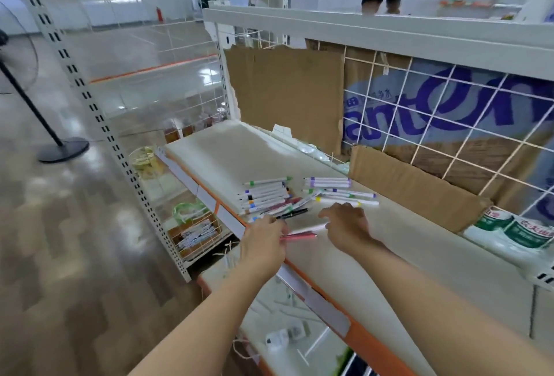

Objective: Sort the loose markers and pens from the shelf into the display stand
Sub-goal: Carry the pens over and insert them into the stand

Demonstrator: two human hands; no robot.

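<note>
Markers and pens, white-barrelled with coloured caps and bands, lay loose on the cream metal shelf (227,153) near its orange-trimmed front edge. Sat in two groups: a tidy row of white markers (265,195) on the left, side by side and pointing left-right, and a smaller scatter of purple- and yellow-capped white markers (338,191) just to the right. Lay slanted at the near end of the row, touching it, a slim black pen (292,214).

Reached in from the near side, both bare forearms. Left hand (263,243) hovered over the shelf's front edge, fingers curled round a thin pink pen (299,236) that stuck out to the right. Right hand (347,225) hung palm-down just near of the scattered markers, thumb and fingers pinching the right end of a white marker (308,228) lying just beyond the pink pen.

Stood behind the shelf a white wire grid (449,123) backed by torn brown cardboard (284,90) and a blue-lettered carton. Leaned at the far right a loose brown cardboard flap (413,183), with green-labelled white packs (515,231) beside it.
</note>
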